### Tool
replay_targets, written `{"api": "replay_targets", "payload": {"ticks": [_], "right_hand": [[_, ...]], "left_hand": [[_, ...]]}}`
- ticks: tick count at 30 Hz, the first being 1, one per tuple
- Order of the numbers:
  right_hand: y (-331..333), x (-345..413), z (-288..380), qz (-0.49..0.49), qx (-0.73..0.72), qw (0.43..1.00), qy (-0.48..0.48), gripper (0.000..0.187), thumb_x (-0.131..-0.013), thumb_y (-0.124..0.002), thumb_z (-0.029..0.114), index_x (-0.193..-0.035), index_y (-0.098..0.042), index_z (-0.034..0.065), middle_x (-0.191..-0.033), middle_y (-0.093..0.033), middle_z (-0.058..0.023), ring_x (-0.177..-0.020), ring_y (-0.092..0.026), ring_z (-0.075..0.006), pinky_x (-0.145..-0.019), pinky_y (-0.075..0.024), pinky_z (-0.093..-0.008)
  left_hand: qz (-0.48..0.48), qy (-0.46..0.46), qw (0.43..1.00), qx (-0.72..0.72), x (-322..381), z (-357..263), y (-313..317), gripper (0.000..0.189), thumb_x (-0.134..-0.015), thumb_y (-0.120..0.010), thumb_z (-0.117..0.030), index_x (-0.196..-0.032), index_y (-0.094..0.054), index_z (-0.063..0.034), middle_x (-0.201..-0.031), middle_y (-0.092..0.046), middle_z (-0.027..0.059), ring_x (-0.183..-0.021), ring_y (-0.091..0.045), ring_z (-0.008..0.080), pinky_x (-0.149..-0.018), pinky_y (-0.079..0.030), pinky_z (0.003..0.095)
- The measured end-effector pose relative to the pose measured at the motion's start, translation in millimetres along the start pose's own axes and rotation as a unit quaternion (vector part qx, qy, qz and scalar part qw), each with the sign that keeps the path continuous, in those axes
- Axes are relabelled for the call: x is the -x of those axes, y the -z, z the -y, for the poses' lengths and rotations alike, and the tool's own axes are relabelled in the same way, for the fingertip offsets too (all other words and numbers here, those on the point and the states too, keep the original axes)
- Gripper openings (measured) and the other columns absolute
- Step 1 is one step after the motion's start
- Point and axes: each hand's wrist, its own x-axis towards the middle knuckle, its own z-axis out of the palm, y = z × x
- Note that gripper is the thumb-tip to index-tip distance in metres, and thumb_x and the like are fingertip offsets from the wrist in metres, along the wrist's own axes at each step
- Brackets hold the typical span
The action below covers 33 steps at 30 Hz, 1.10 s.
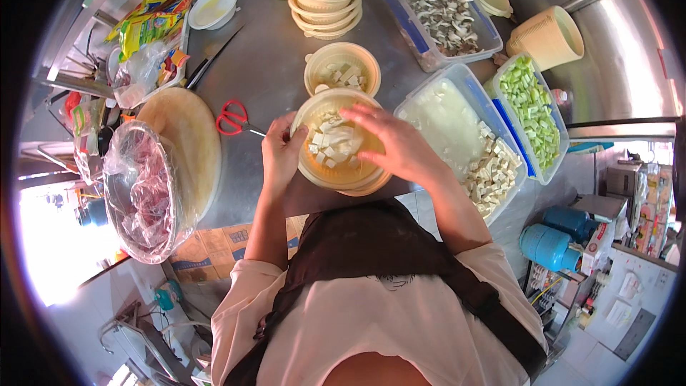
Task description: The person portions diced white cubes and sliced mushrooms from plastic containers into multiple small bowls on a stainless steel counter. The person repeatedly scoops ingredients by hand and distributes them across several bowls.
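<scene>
A cream plastic bowl (343, 169) with white tofu cubes (332, 142) in it is near the front edge of the steel table. My left hand (284, 142) grips its left rim, the thumb lying over the edge. Over the right part of the bowl hovers my right hand (394, 145), fingers spread, nothing seen in them. Just behind stands another cream bowl (312, 75) holding tofu cubes. To the right, a clear plastic tub (410, 104) contains cloudy liquid and more cubes. Red-handled scissors (231, 118) lie left of my left hand.
A round cutting board (185, 145) and a plastic-covered bowl of meat (142, 193) are at left, a black knife (206, 64) behind. Stacked bowls (326, 16) stand at the back. Tubs of sliced mushrooms (439, 10) and chopped green vegetable (528, 112) sit at right.
</scene>
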Motion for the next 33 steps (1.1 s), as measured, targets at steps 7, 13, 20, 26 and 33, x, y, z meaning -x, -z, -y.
{"api": "replay_targets", "payload": {"ticks": [7, 13, 20, 26, 33], "right_hand": [[28, 96, -149, -0.1, 0.238, 0.902, -0.345, 0.069, -0.081, -0.072, 0.03, -0.141, -0.041, 0.0132, -0.12, -0.061, -0.0161, -0.102, -0.062, -0.0206, -0.076, -0.056, -0.0326], [-26, 122, -196, 0.007, -0.039, 0.827, -0.56, 0.097, -0.076, -0.062, 0.063, -0.146, -0.028, 0.0053, -0.139, -0.041, -0.0292, -0.133, -0.037, -0.0374, -0.106, -0.0346, -0.0452], [-62, 60, -187, -0.071, -0.165, 0.863, -0.473, 0.098, -0.08, -0.066, 0.055, -0.147, -0.023, -0.0024, -0.137, -0.045, -0.0255, -0.122, -0.05, -0.0327, -0.097, -0.0431, -0.0382], [-57, 47, -173, -0.079, -0.245, 0.855, -0.451, 0.077, -0.077, -0.074, 0.03, -0.139, -0.041, 0.0003, -0.093, -0.065, -0.0128, -0.082, -0.062, -0.0165, -0.072, -0.049, -0.0314], [-44, 69, -162, -0.127, -0.338, 0.841, -0.404, 0.051, -0.079, -0.068, 0.018, -0.126, -0.056, 0.0036, -0.076, -0.063, -0.009, -0.061, -0.058, -0.0139, -0.054, -0.0453, -0.0281]], "left_hand": [[-0.074, 0.01, 0.984, 0.164, -84, 7, -26, 0.024, -0.088, -0.061, -0.009, -0.111, -0.061, 0.0008, -0.091, -0.06, 0.0019, -0.076, -0.053, 0.0093, -0.069, -0.044, 0.0239], [-0.04, 0.135, 0.977, 0.162, -110, 45, -49, 0.032, -0.089, -0.063, -0.014, -0.117, -0.058, 0.0005, -0.093, -0.06, 0.0037, -0.085, -0.054, 0.0101, -0.076, -0.046, 0.0268], [0.078, -0.028, 0.979, -0.184, -28, 65, -32, 0.044, -0.086, -0.065, -0.02, -0.124, -0.055, -0.0003, -0.105, -0.06, 0.0124, -0.101, -0.059, 0.0246, -0.09, -0.047, 0.0347], [0.088, -0.089, 0.922, -0.367, 5, 48, -39, 0.043, -0.081, -0.066, -0.019, -0.122, -0.06, -0.0104, -0.104, -0.058, 0.0143, -0.098, -0.059, 0.0339, -0.084, -0.05, 0.0414], [0.056, -0.109, 0.92, -0.373, 7, 28, -41, 0.039, -0.082, -0.064, -0.017, -0.12, -0.062, -0.0132, -0.1, -0.059, 0.0126, -0.092, -0.062, 0.0326, -0.079, -0.051, 0.0416]]}}
